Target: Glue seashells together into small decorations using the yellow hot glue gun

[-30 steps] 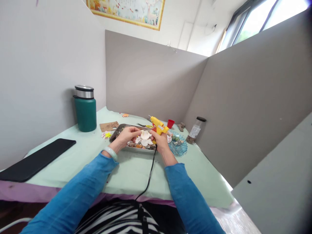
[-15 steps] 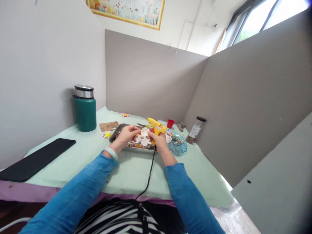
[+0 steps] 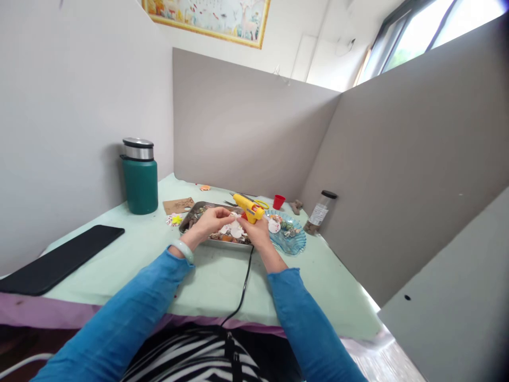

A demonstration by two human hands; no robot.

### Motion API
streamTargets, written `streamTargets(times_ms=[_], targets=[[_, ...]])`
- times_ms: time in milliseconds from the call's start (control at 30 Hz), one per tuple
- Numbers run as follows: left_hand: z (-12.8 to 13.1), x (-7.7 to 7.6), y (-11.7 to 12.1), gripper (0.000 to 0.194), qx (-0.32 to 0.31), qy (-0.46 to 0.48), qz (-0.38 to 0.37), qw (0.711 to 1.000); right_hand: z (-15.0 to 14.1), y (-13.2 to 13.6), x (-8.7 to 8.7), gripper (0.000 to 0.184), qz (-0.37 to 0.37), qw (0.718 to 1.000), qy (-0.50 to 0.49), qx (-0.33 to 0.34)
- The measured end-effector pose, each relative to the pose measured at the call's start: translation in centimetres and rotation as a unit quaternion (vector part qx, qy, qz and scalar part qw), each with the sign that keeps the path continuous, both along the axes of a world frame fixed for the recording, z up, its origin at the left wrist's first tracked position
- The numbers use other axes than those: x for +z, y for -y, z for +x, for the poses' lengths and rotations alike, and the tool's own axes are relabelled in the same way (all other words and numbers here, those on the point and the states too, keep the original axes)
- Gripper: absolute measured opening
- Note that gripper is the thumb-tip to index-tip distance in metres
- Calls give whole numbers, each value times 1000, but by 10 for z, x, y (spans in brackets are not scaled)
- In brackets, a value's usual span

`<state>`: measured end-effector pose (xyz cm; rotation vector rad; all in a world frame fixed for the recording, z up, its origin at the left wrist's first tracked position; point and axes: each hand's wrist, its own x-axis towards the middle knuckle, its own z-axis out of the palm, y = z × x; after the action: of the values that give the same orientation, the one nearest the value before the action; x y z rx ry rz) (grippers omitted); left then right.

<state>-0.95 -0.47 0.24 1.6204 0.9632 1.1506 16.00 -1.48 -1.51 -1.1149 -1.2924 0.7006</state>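
My right hand [image 3: 257,233] is wrapped around a yellow hot glue gun [image 3: 248,207], its nozzle pointing away to the upper left. From the gun a black cord [image 3: 245,286] runs down to the table's front edge. My left hand [image 3: 210,223] is closed in a pinch, its fingertips meeting my right thumb; what lies between them is too small to make out. Both hands hover over a metal tray [image 3: 228,245] of small stones or shells. Below the fingertips are white rounded, petal-like pieces [image 3: 236,231], partly hidden by my hands.
Right of the tray lies a blue scalloped plate [image 3: 295,245] with small pieces. Behind stand a red cup [image 3: 279,201] and a clear jar [image 3: 318,213]. At left are a green bottle [image 3: 140,185], a black mat [image 3: 63,260] and a brown board [image 3: 177,206]. Grey partitions [image 3: 254,122] enclose the table.
My hands have come together at the fingertips. The glue gun has tipped and shifted slightly left and down, and the white piece between my hands is now mostly covered.
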Motion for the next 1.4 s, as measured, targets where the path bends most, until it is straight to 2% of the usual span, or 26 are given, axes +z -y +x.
streamTargets(times_ms=[200,400,600,800,900,1067,1200,1400], targets=[[1,-2,-2,32,10,-42,11,999,-4,10,9,27,-4,999,39,-12],[0,2,2,31,4,-55,18,998,-6,11,8,24,12,998,52,-19],[0,3,3,31,20,-18,19,999,-4,8,7,23,-6,1000,11,1],[0,1,1,41,-27,-19,-8,999,-3,1,2,24,-18,997,-66,25],[0,3,3,43,-26,-18,-16,999,-3,-2,2,25,-10,995,-91,27],[1,5,6,40,-39,-7,-32,999,-3,-3,3,25,3,993,-114,13],[0,1,3,33,-46,-13,-40,998,-1,-3,3,25,9,990,-143,5],[-2,-2,-1,29,-20,7,-21,1000,-1,-3,1,25,4,988,-151,24]])
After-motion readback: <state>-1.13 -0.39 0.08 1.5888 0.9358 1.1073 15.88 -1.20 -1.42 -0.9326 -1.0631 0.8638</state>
